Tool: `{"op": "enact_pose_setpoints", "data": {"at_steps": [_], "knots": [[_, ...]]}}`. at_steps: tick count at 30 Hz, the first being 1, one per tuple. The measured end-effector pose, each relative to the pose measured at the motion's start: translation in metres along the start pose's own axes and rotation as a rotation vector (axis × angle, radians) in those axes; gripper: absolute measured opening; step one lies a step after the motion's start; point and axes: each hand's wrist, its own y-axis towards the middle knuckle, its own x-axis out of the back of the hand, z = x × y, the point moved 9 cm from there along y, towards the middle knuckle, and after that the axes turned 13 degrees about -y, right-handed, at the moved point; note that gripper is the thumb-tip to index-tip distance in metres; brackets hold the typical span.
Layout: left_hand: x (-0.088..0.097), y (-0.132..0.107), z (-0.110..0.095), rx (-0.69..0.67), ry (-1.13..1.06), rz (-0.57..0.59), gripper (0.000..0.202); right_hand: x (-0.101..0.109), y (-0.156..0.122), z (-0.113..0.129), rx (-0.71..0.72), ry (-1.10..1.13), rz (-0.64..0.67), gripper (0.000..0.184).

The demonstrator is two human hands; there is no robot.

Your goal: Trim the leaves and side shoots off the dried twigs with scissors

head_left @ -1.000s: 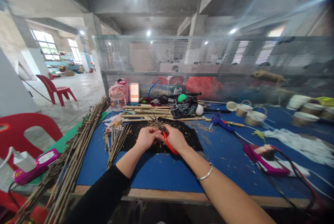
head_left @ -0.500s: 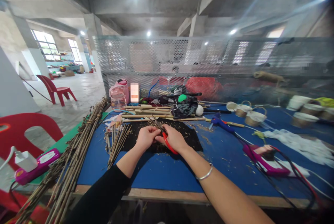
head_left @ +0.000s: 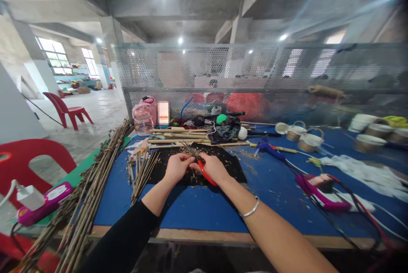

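My right hand [head_left: 214, 168] is closed round red-handled scissors [head_left: 201, 165] whose dark blades point up and to the left. My left hand [head_left: 177, 167] is pinched shut right beside the blades, holding something small that I cannot make out. Both hands hover over a black cloth [head_left: 231, 165] strewn with wood chips, on the blue table [head_left: 191, 209]. A small bunch of short thin sticks [head_left: 143, 172] lies just left of the cloth.
Long twigs [head_left: 92, 184] lie along the table's left edge, next to a pink power strip [head_left: 44, 203]. Bamboo rods [head_left: 178, 136], a pink jug [head_left: 145, 116] and dark fabric sit at the back. A blue tool [head_left: 269, 149], small baskets [head_left: 307, 140] and a pink device [head_left: 320, 190] with cables lie right.
The hands stay together over the black cloth; the scissor blades shift slightly. The view has tilted a little.
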Motion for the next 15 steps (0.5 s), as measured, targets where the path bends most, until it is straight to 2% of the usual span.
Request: {"op": "enact_pose_setpoints", "data": {"at_steps": [6,15], "knots": [[0.001,0.001,-0.001,-0.024,-0.087,0.000,0.027,0.000,0.000,0.002,-0.012,-0.039,-0.019,0.048],[-0.003,0.000,-0.010,-0.110,-0.050,0.056,0.025,0.003,0.000,0.013,0.115,0.001,-0.124,0.056]]}}
